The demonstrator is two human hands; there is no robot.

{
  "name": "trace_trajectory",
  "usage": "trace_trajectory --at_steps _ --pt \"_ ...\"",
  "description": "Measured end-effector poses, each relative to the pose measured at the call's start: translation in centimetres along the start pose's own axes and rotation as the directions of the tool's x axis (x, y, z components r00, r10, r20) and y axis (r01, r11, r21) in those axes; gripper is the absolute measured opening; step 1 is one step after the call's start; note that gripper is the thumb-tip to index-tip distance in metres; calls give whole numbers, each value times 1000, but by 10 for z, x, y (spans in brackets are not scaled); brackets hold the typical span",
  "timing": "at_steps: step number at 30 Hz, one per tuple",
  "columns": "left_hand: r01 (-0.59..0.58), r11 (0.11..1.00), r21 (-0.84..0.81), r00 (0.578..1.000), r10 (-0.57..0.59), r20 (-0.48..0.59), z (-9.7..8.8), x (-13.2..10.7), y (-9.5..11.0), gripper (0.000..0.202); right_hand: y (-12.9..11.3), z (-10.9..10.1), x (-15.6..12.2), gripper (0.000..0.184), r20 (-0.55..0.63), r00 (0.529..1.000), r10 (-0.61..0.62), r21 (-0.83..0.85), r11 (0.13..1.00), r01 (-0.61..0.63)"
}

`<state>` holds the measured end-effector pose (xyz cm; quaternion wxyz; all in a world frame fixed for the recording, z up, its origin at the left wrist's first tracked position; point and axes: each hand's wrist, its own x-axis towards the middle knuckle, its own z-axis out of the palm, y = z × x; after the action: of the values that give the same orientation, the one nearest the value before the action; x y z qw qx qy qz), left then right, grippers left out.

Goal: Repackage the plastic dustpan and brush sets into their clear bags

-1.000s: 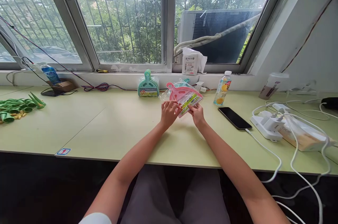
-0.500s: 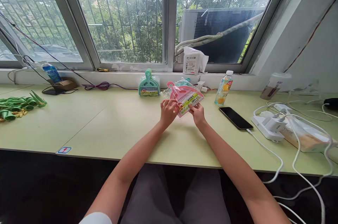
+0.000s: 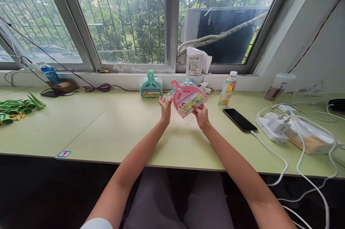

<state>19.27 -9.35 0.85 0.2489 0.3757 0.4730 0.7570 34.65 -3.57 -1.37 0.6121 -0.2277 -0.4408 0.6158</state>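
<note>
My right hand (image 3: 201, 115) grips the lower right edge of a pink toy dustpan-and-brush set (image 3: 188, 97) in clear plastic wrap, tilted, with a yellow-green label across it. To its left, my left hand (image 3: 165, 109) is raised with thumb and fingers apart, close to the loose left side of the wrap; whether it touches the plastic is hard to see. A green wrapped dustpan-and-brush set (image 3: 151, 87) stands by the wall, just beyond my left fingers. Behind the pink set, part of another teal wrapped item (image 3: 189, 82) shows, mostly hidden.
On the right are a drink bottle (image 3: 228, 88), a phone (image 3: 239, 119) on a cable, a power strip (image 3: 272, 130) and tangled white cords. Green plastic pieces (image 3: 18, 108) lie far left. A tissue pack (image 3: 194, 64) sits on the sill.
My left hand has let go of the pink set's left side and moved left, its fingers spreading. The right hand keeps its hold, and the set's front now shows more fully.
</note>
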Motion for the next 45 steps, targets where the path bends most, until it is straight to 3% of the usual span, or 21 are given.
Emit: trace_trajectory --at_steps 2,6,9,11,13,18,20,22,26,28,34,45 --pt "185 976 -117 973 -165 158 2 5 -8 61 1 1 -1 41 9 1000 1 7 1000 -1" --pt "444 891 -92 837 -376 397 6 0 -21 46 3 1 -2 39 10 1000 1 15 1000 -1" --pt "520 854 -15 730 -436 527 6 -7 -22 48 5 -1 -2 38 -2 1000 -4 27 1000 4" --pt "509 860 22 692 -425 584 4 -9 -19 50 5 -2 -1 38 -15 1000 -4 35 999 5" --pt "485 874 20 712 -408 571 4 -11 -16 51 6 -2 0 38 -23 1000 6 37 999 -5" --pt "417 900 -127 840 -328 433 3 -9 -14 51 6 -2 0 37 -21 999 26 12 1000 -26" --pt "403 898 -175 865 -312 392 1 -6 -16 49 6 -2 0 37 -21 999 29 2 1000 -29" --pt "421 889 -181 854 -322 408 0 -3 -18 46 7 -2 0 36 -23 999 36 -1 999 -36" --pt "486 867 -112 774 -368 515 -1 -3 -23 48 7 -1 -1 32 -26 999 35 0 999 -35" --pt "478 874 -90 754 -356 552 -1 -4 -24 51 7 -2 -1 31 -26 999 25 -9 1000 -25" --pt "399 916 -48 752 -297 589 -3 -7 -20 53 7 -1 -1 33 -11 1000 -1 -40 999 1" --pt "377 925 -47 780 -290 555 0 -11 -14 58 4 0 -2 30 14 999 52 -34 998 -51"
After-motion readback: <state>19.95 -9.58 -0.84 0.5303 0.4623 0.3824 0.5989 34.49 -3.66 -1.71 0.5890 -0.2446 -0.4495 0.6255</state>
